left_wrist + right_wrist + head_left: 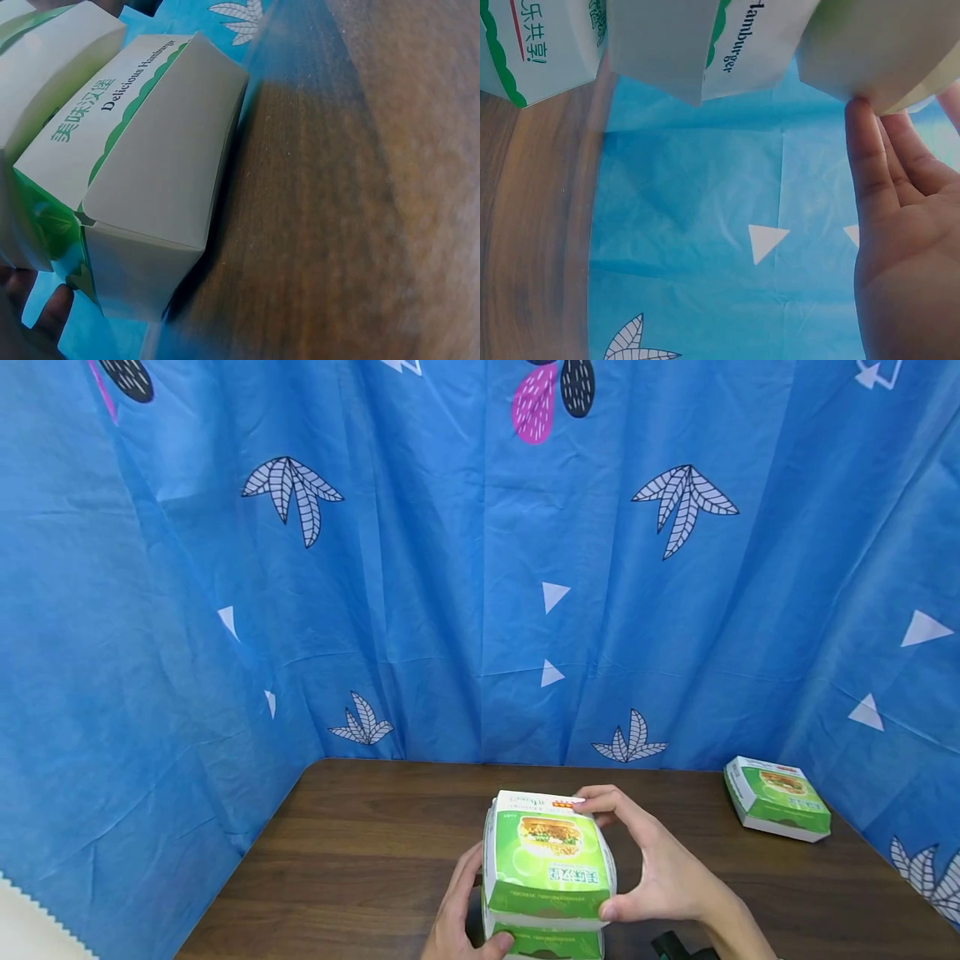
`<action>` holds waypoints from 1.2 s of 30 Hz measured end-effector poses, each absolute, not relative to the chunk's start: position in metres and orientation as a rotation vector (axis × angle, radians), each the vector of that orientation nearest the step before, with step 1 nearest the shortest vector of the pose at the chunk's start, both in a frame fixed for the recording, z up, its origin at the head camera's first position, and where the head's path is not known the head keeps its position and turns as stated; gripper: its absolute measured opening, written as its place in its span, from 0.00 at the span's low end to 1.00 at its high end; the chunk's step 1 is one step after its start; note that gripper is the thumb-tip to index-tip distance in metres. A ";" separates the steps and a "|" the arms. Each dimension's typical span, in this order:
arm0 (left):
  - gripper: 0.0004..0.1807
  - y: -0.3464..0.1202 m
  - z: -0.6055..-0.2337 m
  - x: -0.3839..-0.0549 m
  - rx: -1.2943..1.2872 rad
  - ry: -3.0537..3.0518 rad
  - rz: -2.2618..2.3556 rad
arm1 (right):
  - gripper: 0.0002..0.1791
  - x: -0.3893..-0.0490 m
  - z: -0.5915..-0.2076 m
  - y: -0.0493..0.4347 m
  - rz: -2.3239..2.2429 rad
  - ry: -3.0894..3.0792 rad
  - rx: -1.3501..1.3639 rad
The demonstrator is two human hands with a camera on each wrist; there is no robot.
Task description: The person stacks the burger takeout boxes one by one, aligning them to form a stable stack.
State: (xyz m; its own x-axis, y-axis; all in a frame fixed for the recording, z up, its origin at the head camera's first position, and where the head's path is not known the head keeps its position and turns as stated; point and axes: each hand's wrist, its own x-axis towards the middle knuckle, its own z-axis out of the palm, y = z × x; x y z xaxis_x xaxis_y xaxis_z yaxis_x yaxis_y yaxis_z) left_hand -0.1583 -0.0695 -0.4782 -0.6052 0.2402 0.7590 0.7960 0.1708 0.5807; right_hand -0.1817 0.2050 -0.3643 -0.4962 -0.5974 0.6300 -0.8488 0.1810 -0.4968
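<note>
blue leaf-print curtain (450, 568) behind brown wood table (337, 843)

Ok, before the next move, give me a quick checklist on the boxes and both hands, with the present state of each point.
1. Right grip on the top box, thumb at the near right corner, fingers at the far edge: ok.
2. Left grip at the left side, thumb against the front of the lower box: ok.
3. Top box picture side up, lid looking closed: ok.
4. Top box sitting flat and square on the lower box: cannot tell.
5. Lower box resting fully on the table: cannot tell.
6. Far box, towards the back right of the table, apart from both grips: ok.
</note>
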 end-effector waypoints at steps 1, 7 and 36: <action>0.41 -0.070 -0.478 -0.158 -0.975 -1.957 -1.458 | 0.44 -0.181 -0.364 0.205 1.221 -2.178 1.381; 0.43 -0.071 -0.481 -0.160 -0.990 -1.977 -1.472 | 0.42 -0.179 -0.361 0.209 1.234 -2.258 1.368; 0.43 -0.103 -0.386 -0.157 -1.132 -2.172 -1.184 | 0.45 -0.176 -0.356 0.211 1.202 -2.334 1.359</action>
State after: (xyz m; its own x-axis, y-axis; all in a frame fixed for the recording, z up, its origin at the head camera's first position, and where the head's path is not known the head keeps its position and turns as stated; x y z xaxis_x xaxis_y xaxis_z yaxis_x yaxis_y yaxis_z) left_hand -0.1571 -0.1032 -0.3861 -0.5813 0.4575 0.6729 0.8135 0.3066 0.4943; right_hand -0.1759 0.2114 -0.3559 -0.5639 -0.6448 0.5159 -0.7945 0.2531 -0.5520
